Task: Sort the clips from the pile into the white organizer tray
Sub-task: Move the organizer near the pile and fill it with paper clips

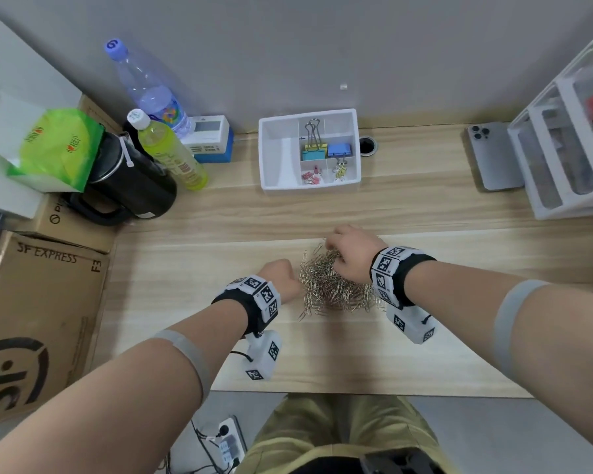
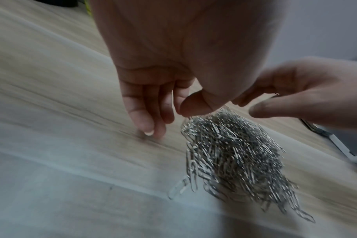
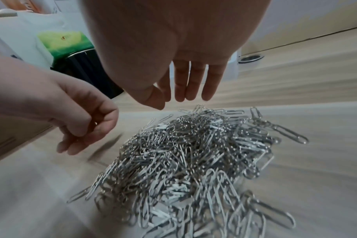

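1. Silver paper clips [image 1: 334, 285] lie in one tangled pile on the light wooden desk [image 1: 192, 234], near its front edge, between the person's two wrists.
2. Over the far part of the pile the right hand [image 1: 351, 254] hovers; in the right wrist view its fingers [image 3: 196, 82] hang down straight and close together, tips just above the clips [image 3: 183, 161], gripping nothing that shows.
3. At the pile's left edge sits the left hand [image 1: 279, 277]. In the left wrist view its outer fingers [image 2: 147, 111] reach down to the desk surface, and its thumb tip comes to the edge of the clips [image 2: 234, 154].
4. Seen from the right wrist, the left hand [image 3: 79, 119] has its index finger curled in toward the thumb; whether a clip is pinched there I cannot tell.
5. Farther back, by the wall, stands the white organizer tray [image 1: 278, 172], well apart from the pile.
6. Its middle compartments hold yellow, teal and blue binder clips [image 1: 325, 150]; the front ones hold small pink clips [image 1: 310, 176] and small yellow clips [image 1: 340, 172].
7. Its wide left compartment shows only bare white floor.
8. On the left stand a black kettle [image 1: 134, 186], a green drink bottle [image 1: 172, 155] and a clear water bottle [image 1: 148, 87].
9. On the right a phone [image 1: 493, 155] lies face down beside a clear drawer unit [image 1: 561, 142]
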